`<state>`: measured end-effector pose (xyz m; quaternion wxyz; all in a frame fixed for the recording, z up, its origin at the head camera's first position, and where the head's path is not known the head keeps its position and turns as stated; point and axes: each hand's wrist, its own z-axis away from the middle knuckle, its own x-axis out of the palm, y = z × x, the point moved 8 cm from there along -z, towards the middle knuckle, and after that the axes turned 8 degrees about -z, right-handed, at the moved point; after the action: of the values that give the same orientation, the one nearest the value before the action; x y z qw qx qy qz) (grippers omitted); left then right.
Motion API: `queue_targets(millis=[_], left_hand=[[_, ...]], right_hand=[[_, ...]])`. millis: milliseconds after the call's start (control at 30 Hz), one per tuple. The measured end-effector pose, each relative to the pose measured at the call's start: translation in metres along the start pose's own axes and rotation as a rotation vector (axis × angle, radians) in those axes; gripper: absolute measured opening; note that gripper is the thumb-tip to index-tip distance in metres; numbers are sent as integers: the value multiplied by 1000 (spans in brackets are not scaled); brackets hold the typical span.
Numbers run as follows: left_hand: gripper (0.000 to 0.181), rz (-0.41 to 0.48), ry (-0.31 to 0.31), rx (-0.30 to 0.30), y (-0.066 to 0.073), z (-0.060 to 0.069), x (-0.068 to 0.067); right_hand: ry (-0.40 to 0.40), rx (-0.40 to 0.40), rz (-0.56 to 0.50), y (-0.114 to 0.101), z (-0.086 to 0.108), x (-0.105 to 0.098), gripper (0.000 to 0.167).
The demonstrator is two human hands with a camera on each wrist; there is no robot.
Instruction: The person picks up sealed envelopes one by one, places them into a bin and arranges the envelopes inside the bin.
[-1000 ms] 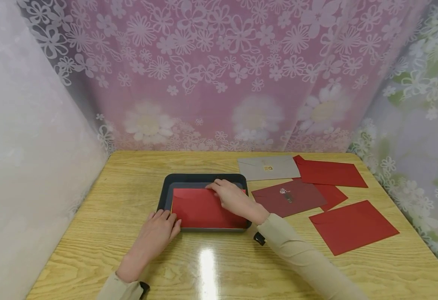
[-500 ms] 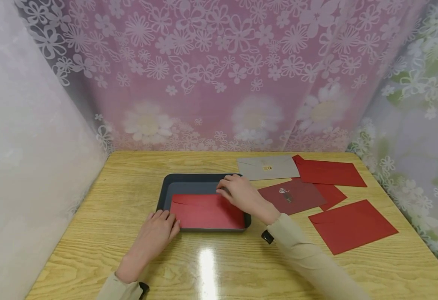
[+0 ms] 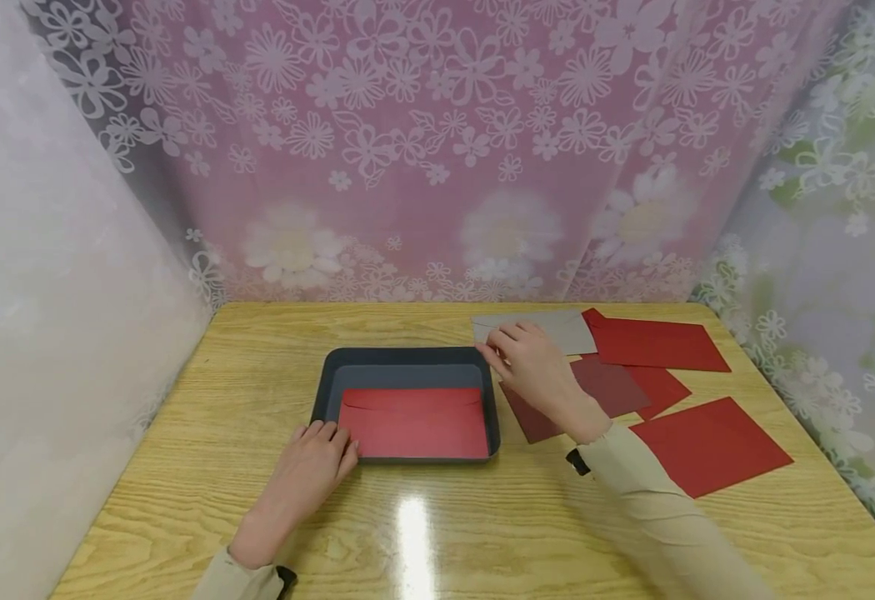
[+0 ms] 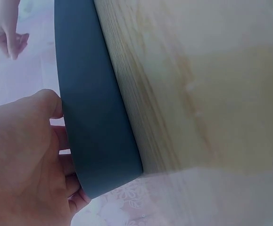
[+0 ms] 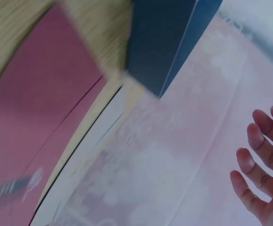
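Observation:
A dark blue-grey tray (image 3: 407, 357) stands on the table, with a red envelope (image 3: 413, 427) lying flat along its front side. My left hand (image 3: 310, 460) holds the tray's front left corner; in the left wrist view its fingers curl over the edge of the tray wall (image 4: 91, 103). Past the tray's right rim, my right hand (image 3: 537, 367) hovers with loosely bent fingers and nothing in them. It partly hides a grey envelope (image 3: 574, 332) and a maroon envelope (image 3: 608, 383). The right wrist view shows the same hand (image 5: 268, 165) empty, apart from the printed maroon envelope (image 5: 42, 99).
Farther right on the wooden table (image 3: 257, 367) are more red envelopes: one at the back (image 3: 662, 344), one partly under the maroon one (image 3: 661, 393), and one nearer the front (image 3: 715, 446). A floral curtain (image 3: 407, 208) hangs behind the table.
My right hand has let go of the red envelope, which now lies flat in the tray, and moved right, over the grey and maroon envelopes. The left hand has stayed at the tray corner.

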<state>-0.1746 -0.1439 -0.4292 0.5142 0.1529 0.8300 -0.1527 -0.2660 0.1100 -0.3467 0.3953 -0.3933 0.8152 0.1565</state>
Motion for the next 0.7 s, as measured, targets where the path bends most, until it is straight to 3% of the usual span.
queue_targets(millis=[467,567,700], left_hand=[[33,-4,10,-3,1,0,0],[33,-3,14,0,1,0,0],[33,-3,15,1,1,0,-1]], right_hand=[[26,209,139,82,56,-44,14],[-19,272,146,96,70,-44,13],[-152,345,134,111,87,-32,12]])
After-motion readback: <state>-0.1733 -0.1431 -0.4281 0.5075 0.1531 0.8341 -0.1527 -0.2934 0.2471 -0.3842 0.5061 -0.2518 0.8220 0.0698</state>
